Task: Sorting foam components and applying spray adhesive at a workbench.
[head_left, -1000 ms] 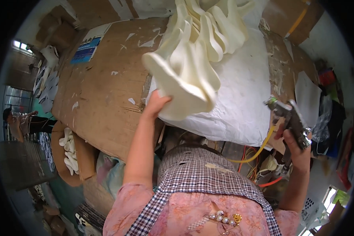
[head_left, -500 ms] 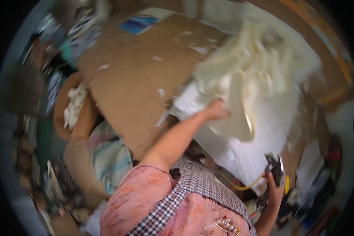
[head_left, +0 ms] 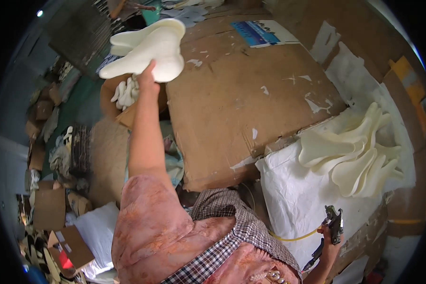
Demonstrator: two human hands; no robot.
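Note:
My left hand (head_left: 148, 75) is stretched out to the left and grips a few cream sole-shaped foam pieces (head_left: 149, 48), held over a cardboard box (head_left: 128, 116) with more such pieces inside. My right hand (head_left: 330, 241) stays low at the right and holds a dark spray gun (head_left: 333, 223) with a yellow hose (head_left: 296, 236). A fanned stack of cream foam pieces (head_left: 355, 151) lies on a white sheet (head_left: 298, 199) at the right of the table.
A large brown cardboard sheet (head_left: 241, 109) covers the table, with a blue and white paper (head_left: 260, 33) at its far end. On the floor to the left are boxes (head_left: 49, 208), bundles and a white bag (head_left: 97, 232).
My left hand took foam pieces off the stack on the white sheet and swung them far left over the box. The view turned left; my right hand kept the spray gun.

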